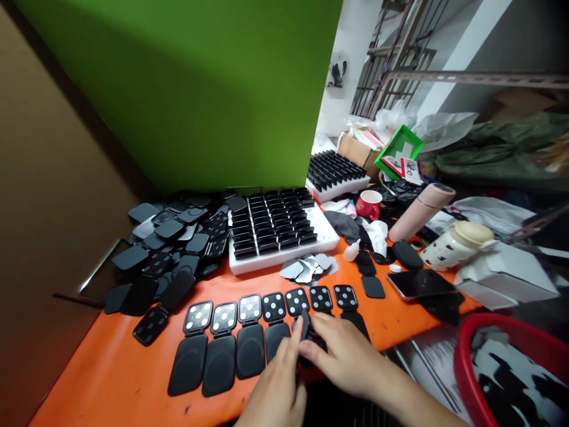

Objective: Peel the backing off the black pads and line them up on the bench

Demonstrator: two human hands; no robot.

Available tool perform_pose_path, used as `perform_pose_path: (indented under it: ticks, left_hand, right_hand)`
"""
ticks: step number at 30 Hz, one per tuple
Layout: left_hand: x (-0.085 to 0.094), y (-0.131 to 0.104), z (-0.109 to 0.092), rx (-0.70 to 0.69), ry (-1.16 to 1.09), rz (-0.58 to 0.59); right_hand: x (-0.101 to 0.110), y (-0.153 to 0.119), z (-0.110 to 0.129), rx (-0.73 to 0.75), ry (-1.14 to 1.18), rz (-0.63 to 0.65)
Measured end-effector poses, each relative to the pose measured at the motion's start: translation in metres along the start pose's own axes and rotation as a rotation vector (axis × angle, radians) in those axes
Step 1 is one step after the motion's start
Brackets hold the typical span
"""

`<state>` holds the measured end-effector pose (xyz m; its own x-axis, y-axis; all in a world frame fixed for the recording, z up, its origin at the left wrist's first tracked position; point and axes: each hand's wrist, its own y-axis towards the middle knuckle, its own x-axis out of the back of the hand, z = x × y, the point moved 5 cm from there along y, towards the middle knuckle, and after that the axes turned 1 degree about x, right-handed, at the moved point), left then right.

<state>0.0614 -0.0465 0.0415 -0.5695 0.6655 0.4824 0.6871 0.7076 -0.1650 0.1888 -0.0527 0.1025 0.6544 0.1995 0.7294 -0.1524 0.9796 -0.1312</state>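
On the orange table, a row of unfolded black hinged cases [219, 365] lies in front of me. Each has a small square part with silvery dots [223, 318] hinged to a longer, plain dark panel. At the row's right part, my left hand [281, 379] presses its fingers against a dark flat panel [305, 323] tilted up from the table. My right hand [344, 356] curls around the same piece from the other side, its thumb near my left fingers. The lower part of this hinged case is hidden by my hands. Thin silvery plates [306, 268] lie in a small pile beyond the row.
Loose dark panels [171, 228] are heaped at left. A white foam tray [275, 258] holds rows of black pieces; another tray [340, 191] stands behind. At right are a red mug [368, 207], pink bottle [418, 213], patterned tumbler [451, 249], phone [418, 283] and red basin [464, 356].
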Motion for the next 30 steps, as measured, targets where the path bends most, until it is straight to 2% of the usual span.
perform_pose_path:
  ticks: [3, 6, 11, 13, 15, 19, 22, 26, 30]
  left_hand:
    - [-0.005, 0.0, 0.003, -0.028, -0.062, -0.009]
    - [-0.012, 0.001, 0.007, 0.008, -0.235, -0.015]
    - [-0.029, 0.001, 0.009, 0.295, -0.946, 0.112]
    - [-0.032, 0.0, 0.007, 0.347, -1.087, 0.136]
    - [-0.029, -0.001, 0.008, 0.343, -1.001, 0.098]
    - [-0.012, -0.003, 0.006, 0.141, -0.451, -0.089]
    - [-0.008, -0.006, 0.002, 0.029, -0.188, -0.097]
    - [-0.007, -0.008, 0.002, 0.018, -0.094, -0.056]
    - [-0.012, -0.007, 0.003, 0.022, -0.203, -0.042]
  right_hand:
    - [-0.006, 0.002, -0.004, -0.008, 0.014, -0.043]
    - [-0.014, 0.0, -0.004, -0.003, 0.034, -0.075]
    - [-0.012, -0.003, -0.003, -0.064, 0.2, -0.082]
    - [-0.011, -0.003, -0.001, -0.05, 0.23, -0.06]
    - [-0.012, -0.004, 0.0, -0.033, 0.156, -0.035]
    - [-0.015, -0.006, 0.003, -0.043, -0.124, -0.041]
    - [-0.017, -0.008, 0.007, -0.016, -0.175, -0.021]
    - [-0.018, -0.008, 0.007, -0.03, -0.067, -0.021]
    - [-0.024, -0.005, -0.001, -0.073, 0.087, -0.082]
